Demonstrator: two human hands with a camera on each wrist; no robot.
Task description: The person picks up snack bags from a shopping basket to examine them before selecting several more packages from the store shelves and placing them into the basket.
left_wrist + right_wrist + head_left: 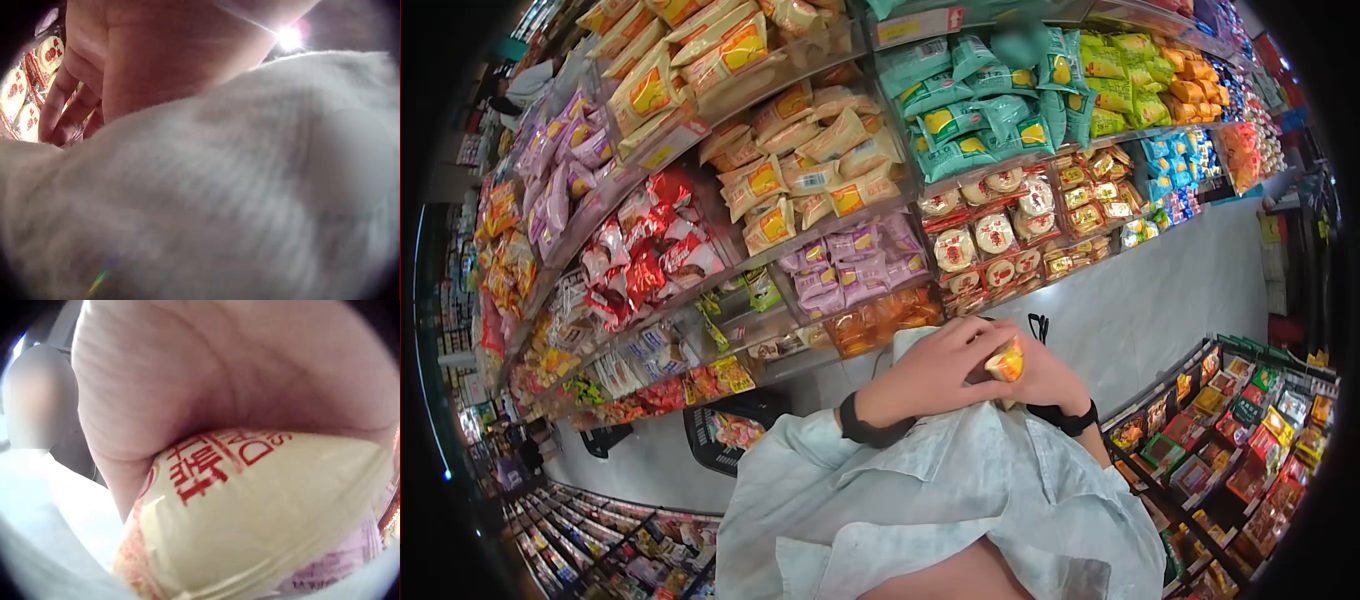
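In front of the shirt, my left hand (930, 372) and my right hand (1055, 380) meet. A small cream and orange packet (1005, 361) shows between them. Up close in the right wrist view, the cream packet (262, 506) with red lettering lies against the palm of my right hand (225, 369), whose fingertips are hidden. Below it shows a purple wrapper (334, 565); whether it is held I cannot tell. The left wrist view shows my left hand (150, 56) with bent fingers (78, 115) and no packet visible; its grip on the packet is unclear.
Tiered shelves of wrapped snacks stand ahead, with purple packs (860, 265) and round cream packs (995, 235) near the hands. A black basket (712, 440) with packets sits on the floor at left. Another display rack (1220, 425) stands at right.
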